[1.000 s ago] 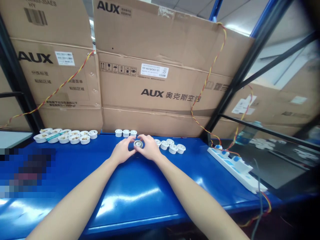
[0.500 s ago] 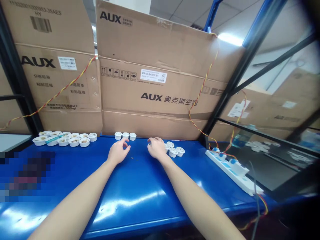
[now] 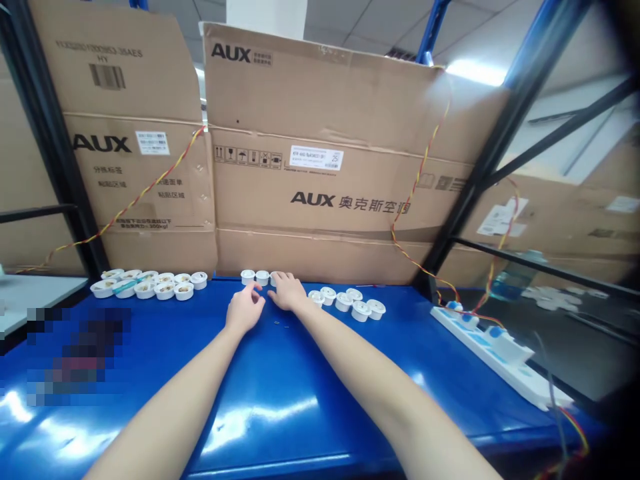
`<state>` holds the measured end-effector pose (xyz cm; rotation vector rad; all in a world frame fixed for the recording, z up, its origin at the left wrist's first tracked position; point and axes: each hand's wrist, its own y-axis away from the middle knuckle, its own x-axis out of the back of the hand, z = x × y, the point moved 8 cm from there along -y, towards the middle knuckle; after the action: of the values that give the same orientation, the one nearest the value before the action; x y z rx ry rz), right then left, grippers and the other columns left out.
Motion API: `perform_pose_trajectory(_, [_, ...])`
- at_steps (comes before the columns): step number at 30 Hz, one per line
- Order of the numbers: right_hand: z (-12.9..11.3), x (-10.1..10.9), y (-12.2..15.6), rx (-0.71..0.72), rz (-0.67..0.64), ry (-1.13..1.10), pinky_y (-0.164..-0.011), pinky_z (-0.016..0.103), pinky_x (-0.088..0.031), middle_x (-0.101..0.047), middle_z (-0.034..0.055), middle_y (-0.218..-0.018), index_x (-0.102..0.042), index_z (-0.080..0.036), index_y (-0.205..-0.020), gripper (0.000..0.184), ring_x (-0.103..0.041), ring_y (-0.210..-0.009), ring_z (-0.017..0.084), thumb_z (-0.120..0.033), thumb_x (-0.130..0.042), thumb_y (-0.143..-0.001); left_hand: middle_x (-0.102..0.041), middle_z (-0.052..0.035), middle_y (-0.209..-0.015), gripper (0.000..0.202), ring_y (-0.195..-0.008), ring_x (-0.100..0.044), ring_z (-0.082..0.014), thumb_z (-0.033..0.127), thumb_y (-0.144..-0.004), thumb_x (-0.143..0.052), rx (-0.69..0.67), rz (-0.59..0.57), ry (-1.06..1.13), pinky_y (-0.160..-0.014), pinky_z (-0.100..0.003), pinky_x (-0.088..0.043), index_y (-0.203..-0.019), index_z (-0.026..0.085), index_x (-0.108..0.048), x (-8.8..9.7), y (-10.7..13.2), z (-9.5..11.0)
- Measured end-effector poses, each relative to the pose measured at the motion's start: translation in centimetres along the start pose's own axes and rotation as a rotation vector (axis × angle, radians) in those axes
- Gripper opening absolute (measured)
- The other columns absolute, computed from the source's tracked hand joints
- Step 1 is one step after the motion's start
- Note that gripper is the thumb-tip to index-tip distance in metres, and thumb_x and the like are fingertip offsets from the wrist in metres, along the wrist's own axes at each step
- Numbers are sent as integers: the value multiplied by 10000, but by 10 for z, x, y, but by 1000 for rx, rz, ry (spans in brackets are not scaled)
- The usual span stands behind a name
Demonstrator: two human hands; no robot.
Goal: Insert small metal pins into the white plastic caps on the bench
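My right hand (image 3: pixel 289 292) reaches over the back of the blue table, its fingers apart and stretched toward a small white round cup (image 3: pixel 273 275) that they partly cover. Whether the fingertips touch that cup is hidden. Left of it, two more white cups (image 3: pixel 262 277) stand in the same short row. Just in front of these, my left hand (image 3: pixel 245 309) hovers with loosely bent fingers, a gap between thumb and forefinger and nothing visible in it. Tiny dark pieces (image 3: pixel 277 323) lie on the tabletop between my forearms. Several white cups (image 3: pixel 344 301) are grouped right of my right wrist.
At the back left, several white cups (image 3: pixel 145 289) with small contents stand in rows, a teal strip (image 3: pixel 127 285) across them. Cardboard panels (image 3: pixel 320 233) wall the back. A white power strip (image 3: pixel 500 353) lies along the right side, with a red-yellow wire (image 3: pixel 417 170) hanging nearby.
My right hand has swung left, from beside the right-hand cups to the third cup of the back row. My left hand stays near that row, its fingers slightly more curled. The view has shifted somewhat.
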<state>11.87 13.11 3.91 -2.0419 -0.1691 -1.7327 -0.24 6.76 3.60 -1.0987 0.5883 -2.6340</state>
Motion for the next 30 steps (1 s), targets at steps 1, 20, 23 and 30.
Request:
perform_pose_trajectory(1, [0, 2, 1, -5, 11, -2, -934, 466, -390, -488, 163, -1334, -474, -172, -1284, 473, -407, -1226, 322, -384, -530, -864, -676, 6, -793, 199, -736, -635, -189, 194, -777, -509, -6, -8, 7, -687, -297, -475, -961, 249, -562, -1, 0, -1])
perform_pose_trajectory(20, [1, 21, 86, 350, -180, -407, -614, 238, -414, -690, 4, -745, -710, -216, -780, 100, -595, -653, 145, -173, -625, -749, -574, -53, -1217, 397, -1132, -529, -287, 192, -740, -551, -181, -219, -135, -929, -427, -431, -1129, 269, -559, -25, 3, 7])
perform_pose_trajectory(23, [-3, 20, 87, 340, -176, -350, -629, 244, -402, -690, 19, -753, -695, -208, -774, 111, -597, -673, 153, -162, -594, -775, -557, -57, -1229, 401, -1154, -511, -280, 183, -731, -561, -213, -179, -120, -945, -415, -426, -1125, 258, -561, -21, 4, 13])
perform_pose_trajectory(30, [-2, 24, 84, 284, -79, -410, -691, 269, -406, -651, 48, -827, -618, -177, -813, 158, -562, -734, 158, -198, -475, -876, -567, -51, -1213, 243, -1167, -494, -244, 200, -780, -561, -521, -133, -69, -1001, -395, -375, -1014, 242, -608, -7, 19, 59])
